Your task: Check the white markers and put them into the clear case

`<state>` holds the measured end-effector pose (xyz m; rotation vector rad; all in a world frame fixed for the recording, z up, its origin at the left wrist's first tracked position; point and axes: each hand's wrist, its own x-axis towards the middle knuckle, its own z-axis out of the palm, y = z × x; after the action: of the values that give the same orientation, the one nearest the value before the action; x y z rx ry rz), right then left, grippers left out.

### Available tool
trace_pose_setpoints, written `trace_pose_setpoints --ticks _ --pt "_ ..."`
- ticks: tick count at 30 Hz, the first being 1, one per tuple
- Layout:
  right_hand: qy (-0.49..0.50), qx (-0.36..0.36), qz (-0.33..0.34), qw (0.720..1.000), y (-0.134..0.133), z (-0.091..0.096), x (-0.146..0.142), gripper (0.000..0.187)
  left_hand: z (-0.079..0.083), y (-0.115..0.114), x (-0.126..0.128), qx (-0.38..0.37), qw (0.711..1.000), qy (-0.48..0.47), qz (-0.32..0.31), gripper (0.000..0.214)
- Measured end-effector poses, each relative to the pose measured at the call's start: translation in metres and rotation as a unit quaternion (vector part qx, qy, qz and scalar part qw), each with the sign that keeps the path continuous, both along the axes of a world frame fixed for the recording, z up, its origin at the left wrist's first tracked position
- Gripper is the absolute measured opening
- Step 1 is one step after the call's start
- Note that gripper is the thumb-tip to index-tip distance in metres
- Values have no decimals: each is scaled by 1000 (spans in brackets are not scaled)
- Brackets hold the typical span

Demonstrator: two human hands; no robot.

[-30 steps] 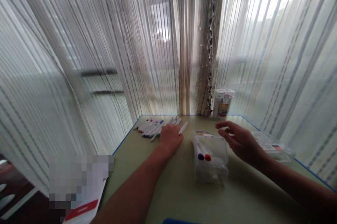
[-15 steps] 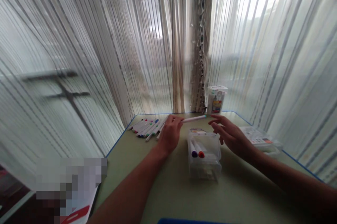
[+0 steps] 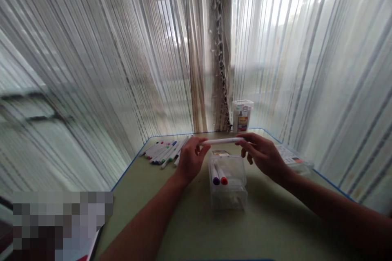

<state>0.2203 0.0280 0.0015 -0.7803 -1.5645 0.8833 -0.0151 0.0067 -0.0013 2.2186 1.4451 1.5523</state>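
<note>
A white marker (image 3: 222, 141) lies level between my two hands, above the far end of an open clear plastic box (image 3: 228, 197). My left hand (image 3: 192, 157) pinches its left end. At the other end, the fingertips of my right hand (image 3: 262, 154) are closed on the tip, covering it. Inside the box rest two markers, one with a purple end (image 3: 216, 180) and one with an orange end (image 3: 224, 180). Left of my left hand, several white markers (image 3: 162, 152) with coloured ends are spread in a loose row on the table.
A clear container (image 3: 243, 116) with a printed label stands at the table's back edge. Beyond my right hand lies a flat clear case (image 3: 290, 157) with a printed sheet. Striped curtains (image 3: 165, 69) hang behind the green table (image 3: 196, 228), which has a blue edge.
My right hand has come in to the marker's right end and closed on it; before, it was apart with fingers spread. The view has shifted slightly to the right.
</note>
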Motion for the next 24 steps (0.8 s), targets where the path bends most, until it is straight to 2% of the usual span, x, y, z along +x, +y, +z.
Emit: trace_pose_setpoints --ticks 7,15,24 --pt "10 -30 -5 999 1 3 -1 42 0 2 -1 -51 997 -58 -11 24" --pt "21 -22 -18 999 5 2 1 35 3 -2 2 -75 997 -34 -11 25" --pt "20 -72 -16 997 4 4 1 43 0 3 -2 -52 998 -29 0 22"
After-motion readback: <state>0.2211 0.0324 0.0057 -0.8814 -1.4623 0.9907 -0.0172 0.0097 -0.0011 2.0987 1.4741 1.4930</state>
